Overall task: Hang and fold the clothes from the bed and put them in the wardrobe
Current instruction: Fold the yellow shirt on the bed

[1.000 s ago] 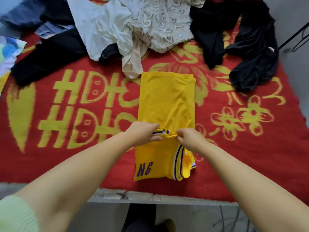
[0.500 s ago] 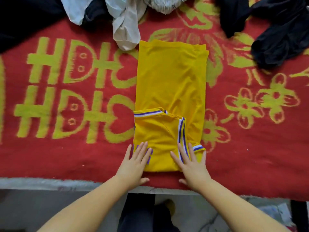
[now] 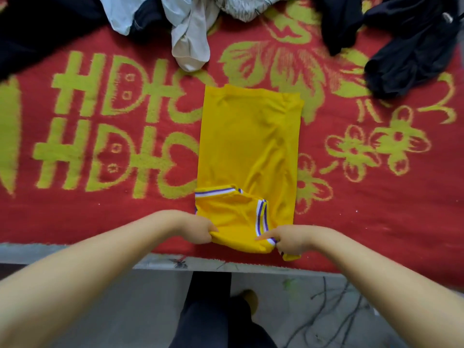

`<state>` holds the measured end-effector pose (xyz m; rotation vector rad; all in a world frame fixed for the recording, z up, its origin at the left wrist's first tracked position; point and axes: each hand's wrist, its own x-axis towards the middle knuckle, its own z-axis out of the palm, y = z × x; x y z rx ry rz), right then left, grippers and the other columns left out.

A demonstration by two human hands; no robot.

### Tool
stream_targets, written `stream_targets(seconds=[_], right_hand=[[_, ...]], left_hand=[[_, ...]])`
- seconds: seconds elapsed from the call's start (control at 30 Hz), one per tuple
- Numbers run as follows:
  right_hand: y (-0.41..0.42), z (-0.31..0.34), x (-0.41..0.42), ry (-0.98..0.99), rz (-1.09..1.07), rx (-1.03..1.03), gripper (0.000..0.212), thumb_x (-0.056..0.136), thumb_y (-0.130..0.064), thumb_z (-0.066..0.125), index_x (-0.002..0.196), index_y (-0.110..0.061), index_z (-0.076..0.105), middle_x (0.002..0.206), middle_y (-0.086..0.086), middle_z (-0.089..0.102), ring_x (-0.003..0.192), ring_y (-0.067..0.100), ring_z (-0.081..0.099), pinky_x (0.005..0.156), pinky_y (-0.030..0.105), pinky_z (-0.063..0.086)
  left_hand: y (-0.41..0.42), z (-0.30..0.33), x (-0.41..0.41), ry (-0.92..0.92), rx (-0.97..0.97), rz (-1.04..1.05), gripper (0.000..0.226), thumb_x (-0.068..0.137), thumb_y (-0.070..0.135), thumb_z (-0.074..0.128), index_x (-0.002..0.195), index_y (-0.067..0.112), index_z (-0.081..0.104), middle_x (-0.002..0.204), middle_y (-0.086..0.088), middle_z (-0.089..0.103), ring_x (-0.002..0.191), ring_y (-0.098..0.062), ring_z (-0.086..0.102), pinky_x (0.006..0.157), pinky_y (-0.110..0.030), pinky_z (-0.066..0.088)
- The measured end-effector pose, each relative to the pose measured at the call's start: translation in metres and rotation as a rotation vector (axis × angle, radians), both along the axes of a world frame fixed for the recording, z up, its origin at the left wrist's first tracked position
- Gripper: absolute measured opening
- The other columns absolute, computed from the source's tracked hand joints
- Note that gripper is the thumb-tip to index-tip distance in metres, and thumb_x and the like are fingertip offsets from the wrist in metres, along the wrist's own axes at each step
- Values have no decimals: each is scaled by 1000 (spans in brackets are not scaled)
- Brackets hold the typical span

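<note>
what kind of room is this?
Most likely a bedroom: a red blanket with yellow flowers covers a bed, loose clothes lie heaped at its far side, and both hands grip a yellow jersey mid-fold.

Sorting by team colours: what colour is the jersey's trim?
White and purple stripes on the yellow jersey, head view.

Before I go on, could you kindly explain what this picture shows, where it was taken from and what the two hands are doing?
No machine here: a person wears a camera on the head, looking down at their own arms. They stand at a bed covered by a red blanket with yellow patterns. A yellow jersey, folded into a long strip, lies on it. The left hand and the right hand each pinch its near edge. At the far side lie unfolded clothes: a pale garment and dark clothes.
</note>
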<state>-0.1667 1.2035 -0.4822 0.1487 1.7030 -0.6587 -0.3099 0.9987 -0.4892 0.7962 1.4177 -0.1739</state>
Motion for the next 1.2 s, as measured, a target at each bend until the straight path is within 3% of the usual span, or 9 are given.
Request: stream_targets(seconds=[0.13,0.27,0.37,0.43,0.6,0.77,0.97,1.1,1.2], right_hand=[[59,20,-50,10,-398,-64,27,93,-11,51,105,-30,65,109,0,67,83,5,60,70,19,48],[109,5,-104,313,-582,189,5,94,-22,58,91,-23,55,81,-6,53,73,12,50,59,26,40],[110,-24,-128,539,-670,408,26,97,-19,51,120,-8,58,117,17,60,105,32,56,78,36,43],[98,-41,-131,614,-730,557,37,100,-21,45,136,-13,47,135,15,51,121,33,48,88,38,39],[35,-64,-108,849,-261,646,60,99,-38,38,153,-31,13,162,3,0,148,26,-6,111,65,3],[18,-91,-73,632,-7,595,62,99,-56,17,146,-40,-19,157,-4,-27,144,28,-25,105,72,-6],[22,-77,-37,749,192,488,92,85,-71,36,140,-39,-31,154,6,-30,139,41,-28,97,75,-17],[28,-75,-26,601,162,560,105,93,-38,55,131,-42,-43,150,-5,-38,146,34,-14,102,75,-7],[33,-67,-47,543,90,545,90,95,-6,46,148,-36,-20,159,-4,-19,148,30,1,109,67,12]], left_hand=[[31,19,-75,51,36,174,11,87,16,50,78,15,56,74,1,53,64,-14,47,64,-28,37],[73,2,-145,327,224,461,30,90,16,53,115,2,60,98,-15,62,90,-30,59,75,-40,46],[94,-27,-158,612,283,470,30,93,18,52,120,7,56,113,-17,59,90,-29,56,71,-37,45],[99,-44,-151,778,274,454,43,95,27,53,133,10,45,129,-17,50,112,-32,51,91,-44,43],[97,-69,-88,1036,644,202,69,96,53,30,153,22,8,161,-7,2,148,-22,0,114,-56,-3],[56,-97,-41,904,489,30,72,93,62,12,152,26,-9,153,-4,-29,139,-19,-30,113,-55,-14],[18,-76,-39,846,835,-234,77,89,60,34,150,15,23,158,-15,13,145,-29,13,111,-63,14],[9,-82,-25,821,543,-328,94,94,21,48,140,19,-34,155,-12,-26,139,-28,-28,114,-55,-7],[28,-77,-30,861,463,-274,91,93,5,46,144,17,-29,157,-12,-23,146,-25,-15,116,-52,3]])
